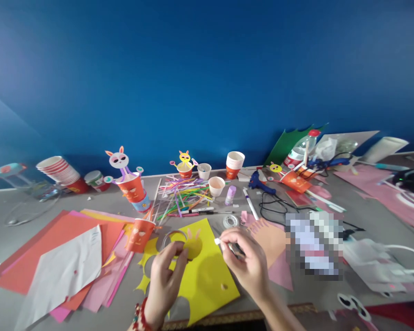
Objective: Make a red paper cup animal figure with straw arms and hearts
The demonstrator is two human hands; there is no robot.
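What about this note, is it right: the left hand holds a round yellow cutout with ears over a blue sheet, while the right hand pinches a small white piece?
Not quite: the head view shows a yellow sheet, not blue. The rest stands: the left hand holds the eared yellow cutout over it, the right hand pinches the white piece.

The grey table [7, 243] was crowded from its back edge to its front. Near the back left corner leaned a stack of cups [57, 171], with a small tub [95, 180] beside it; another cup stack [235, 165] stood upright right of the back edge's middle. Loose straws [184, 200] lay heaped before that edge. Red paper [19, 276] spread toward the left edge, and a yellow sheet [207, 276] reached near the front edge. Right of the straws lay a glue stick [230, 196], a marker [251, 204] and a blue glue gun [260, 183].
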